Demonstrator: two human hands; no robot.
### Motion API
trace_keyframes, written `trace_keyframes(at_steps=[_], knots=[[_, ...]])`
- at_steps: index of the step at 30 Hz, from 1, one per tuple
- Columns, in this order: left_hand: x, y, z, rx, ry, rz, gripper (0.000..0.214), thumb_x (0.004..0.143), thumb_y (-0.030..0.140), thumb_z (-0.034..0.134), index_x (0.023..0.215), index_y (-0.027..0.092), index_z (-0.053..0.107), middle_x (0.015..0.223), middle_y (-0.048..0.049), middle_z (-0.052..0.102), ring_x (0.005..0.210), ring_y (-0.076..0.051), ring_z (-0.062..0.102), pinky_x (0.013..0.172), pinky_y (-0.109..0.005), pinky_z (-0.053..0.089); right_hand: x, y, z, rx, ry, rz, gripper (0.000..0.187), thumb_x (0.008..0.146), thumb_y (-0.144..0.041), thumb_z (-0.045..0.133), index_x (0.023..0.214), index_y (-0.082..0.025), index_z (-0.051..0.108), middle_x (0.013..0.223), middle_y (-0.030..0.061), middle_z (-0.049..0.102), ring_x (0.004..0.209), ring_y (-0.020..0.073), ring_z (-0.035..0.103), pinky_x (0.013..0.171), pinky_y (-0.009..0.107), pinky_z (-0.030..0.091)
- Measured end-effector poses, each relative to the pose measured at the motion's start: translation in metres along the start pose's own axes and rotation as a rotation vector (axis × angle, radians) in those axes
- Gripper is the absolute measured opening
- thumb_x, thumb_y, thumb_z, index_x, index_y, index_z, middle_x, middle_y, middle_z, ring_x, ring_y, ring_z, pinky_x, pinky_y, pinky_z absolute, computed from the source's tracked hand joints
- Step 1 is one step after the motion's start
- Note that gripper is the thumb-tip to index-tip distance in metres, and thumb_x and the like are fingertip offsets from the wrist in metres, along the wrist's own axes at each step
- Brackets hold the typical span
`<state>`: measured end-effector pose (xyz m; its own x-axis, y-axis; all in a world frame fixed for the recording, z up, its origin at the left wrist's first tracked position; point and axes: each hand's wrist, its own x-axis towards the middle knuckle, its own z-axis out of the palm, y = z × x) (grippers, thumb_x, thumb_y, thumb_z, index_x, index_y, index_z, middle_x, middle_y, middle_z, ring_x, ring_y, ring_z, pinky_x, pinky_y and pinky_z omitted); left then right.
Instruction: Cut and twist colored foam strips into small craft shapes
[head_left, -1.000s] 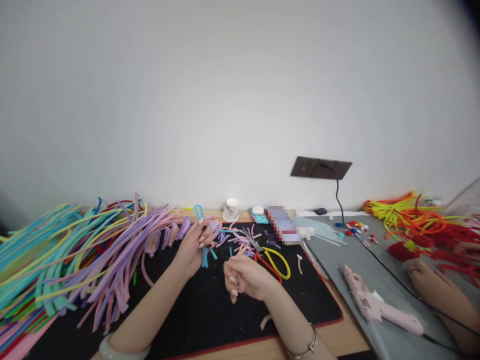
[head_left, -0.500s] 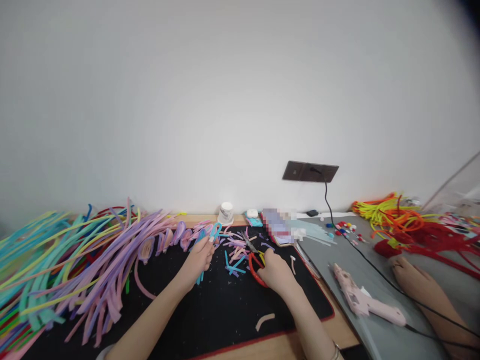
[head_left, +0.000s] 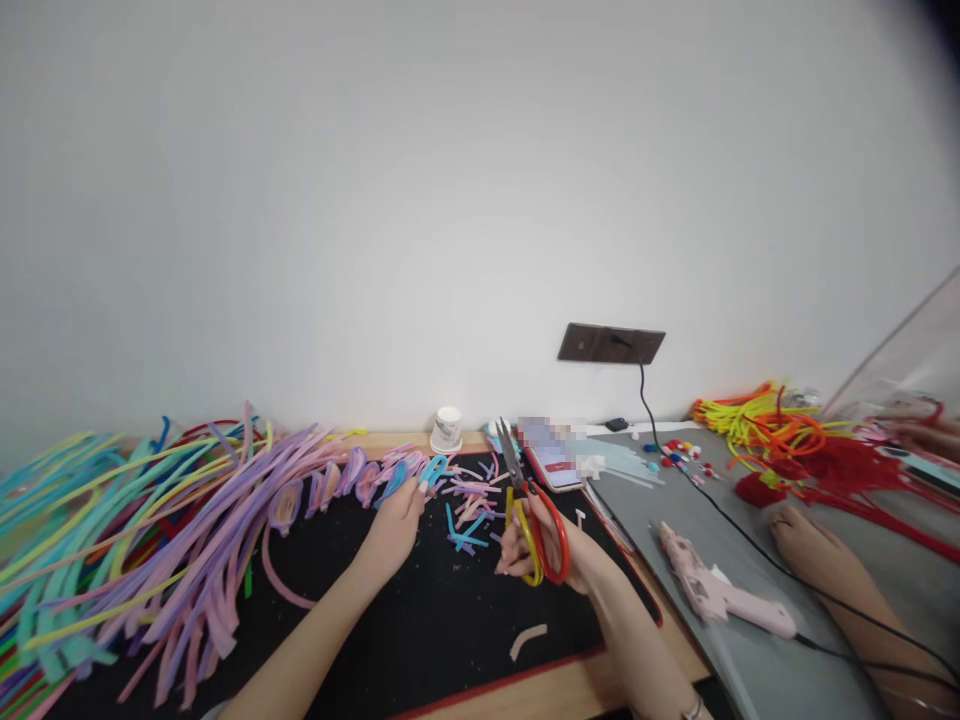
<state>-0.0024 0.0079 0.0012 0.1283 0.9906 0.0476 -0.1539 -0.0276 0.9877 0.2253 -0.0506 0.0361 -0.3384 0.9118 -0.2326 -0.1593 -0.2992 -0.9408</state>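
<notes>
My right hand grips a pair of scissors by their red and yellow handles, blades pointing up and away, lifted above the black mat. My left hand is closed on a bent blue pipe cleaner, held low over the mat near a scatter of short pink, purple and blue offcuts.
Long pipe cleaners in purple, pink, teal and yellow pile up at the left. A phone and small cup stand at the back. A pink glue gun lies on a grey mat; another person's hand rests beside red and orange pipe cleaners.
My right hand reached to the scissors on the mat, took them by the handles and lifted them. My left hand lowered the blue pipe cleaner toward the offcuts.
</notes>
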Motion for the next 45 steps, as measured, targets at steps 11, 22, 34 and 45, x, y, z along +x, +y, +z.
trace_keyframes(at_steps=[11,22,34,45], knots=[[-0.003,0.003,0.002,0.362,0.154,0.263,0.022,0.081,0.013,0.055,0.061,0.022,0.049,0.054,0.0028,0.041,0.051,-0.016,0.034,0.054,-0.025,0.021,-0.004,0.019,0.027,0.221,-0.393,0.161,0.074,0.08,-0.077,0.015,0.087,-0.013,0.052,0.056,0.003,0.055,0.035,0.0074,0.04,0.039,0.02,0.039],[-0.011,0.009,0.01,0.223,0.043,0.257,0.02,0.08,0.01,0.054,0.065,0.022,0.056,0.061,0.0004,0.045,0.057,-0.018,0.038,0.058,-0.024,0.026,0.009,0.022,0.029,0.322,-0.429,0.102,0.082,0.076,-0.081,0.002,0.084,-0.014,0.049,0.051,0.0023,0.052,0.032,0.0087,0.041,0.031,0.02,0.035],[-0.01,0.001,0.008,0.358,-0.053,0.315,0.014,0.082,0.019,0.054,0.069,0.022,0.057,0.062,-0.0005,0.048,0.059,-0.018,0.041,0.061,-0.026,0.031,0.017,0.033,0.03,0.446,-0.392,0.084,0.075,0.079,-0.078,0.004,0.069,-0.017,0.045,0.042,-0.0043,0.042,0.025,0.0063,0.03,0.027,0.02,0.033],[-0.008,-0.001,0.007,0.851,-0.085,0.409,0.026,0.093,0.026,0.025,0.078,0.021,0.045,0.068,-0.0012,0.05,0.061,-0.018,0.047,0.061,-0.03,0.039,0.014,0.034,0.031,0.535,-0.467,0.016,0.072,0.086,-0.071,0.004,0.071,-0.015,0.047,0.045,-0.0019,0.047,0.029,0.0069,0.034,0.037,0.026,0.047]])
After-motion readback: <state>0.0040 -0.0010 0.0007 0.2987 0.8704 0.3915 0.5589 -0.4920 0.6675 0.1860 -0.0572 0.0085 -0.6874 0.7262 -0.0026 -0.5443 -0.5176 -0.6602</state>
